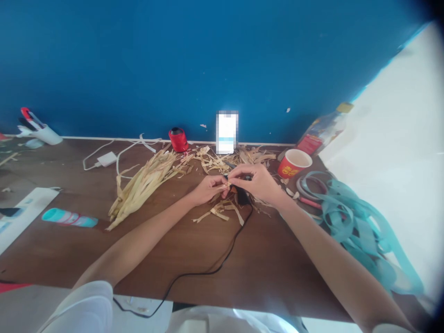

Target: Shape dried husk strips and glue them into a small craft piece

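My left hand [208, 187] and my right hand [255, 181] meet over the middle of the brown table [277, 259]. Both pinch a small piece of dried straw-coloured leaf [227, 185] between their fingertips. Under the hands lie short scraps of the same leaf [222, 212] and a black device [243, 196] with a black cable [208, 270] running toward me. A long bundle of dried leaf strips [142, 185] lies to the left of my left hand.
A red cup [294, 163], a bottle [322, 129] and coils of teal ribbon [354, 222] lie at the right. A phone [226, 132] and a red object [178, 138] stand by the blue wall. A white charger [107, 159], a teal tube [69, 217] and a pen holder [41, 132] are at left.
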{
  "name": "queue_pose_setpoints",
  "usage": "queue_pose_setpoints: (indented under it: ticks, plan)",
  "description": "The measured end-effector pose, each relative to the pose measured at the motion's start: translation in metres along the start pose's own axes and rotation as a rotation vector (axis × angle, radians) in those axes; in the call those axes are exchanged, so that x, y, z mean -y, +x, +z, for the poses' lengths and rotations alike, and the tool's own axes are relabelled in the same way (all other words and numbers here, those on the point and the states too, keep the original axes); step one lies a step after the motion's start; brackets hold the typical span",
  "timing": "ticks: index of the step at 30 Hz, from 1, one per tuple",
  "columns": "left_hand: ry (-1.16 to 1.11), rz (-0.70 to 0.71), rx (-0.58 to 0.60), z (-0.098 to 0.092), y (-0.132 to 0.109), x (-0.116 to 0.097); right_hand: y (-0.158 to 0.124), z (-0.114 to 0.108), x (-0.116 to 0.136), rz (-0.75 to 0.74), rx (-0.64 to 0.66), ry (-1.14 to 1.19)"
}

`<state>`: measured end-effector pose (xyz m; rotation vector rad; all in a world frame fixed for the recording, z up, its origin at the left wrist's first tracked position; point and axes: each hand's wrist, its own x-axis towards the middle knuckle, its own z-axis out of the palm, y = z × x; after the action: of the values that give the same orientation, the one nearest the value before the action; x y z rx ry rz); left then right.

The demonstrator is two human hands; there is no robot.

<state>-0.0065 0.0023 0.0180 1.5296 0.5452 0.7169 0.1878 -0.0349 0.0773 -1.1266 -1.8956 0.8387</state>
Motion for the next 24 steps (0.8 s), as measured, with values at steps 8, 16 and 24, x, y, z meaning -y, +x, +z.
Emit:
queue_pose_setpoints:
  ticks: [8, 16, 24]
  plan:
    - [-0.068, -0.021, -0.011, -0.0021, 0.0, 0.0003, 0.0009, 0.0021, -0.0024, 0.055, -0.026, 0.136]
    - [-0.11, -0.048, 0.049, -0.0053, 0.0014, 0.0054, 0.0007, 0.0047, -0.001, 0.053, -0.017, 0.192]
    - [-0.082, -0.093, 0.131, -0.0061, -0.0004, -0.0019, -0.0001, 0.0049, 0.004, 0.041, 0.023, 0.177]
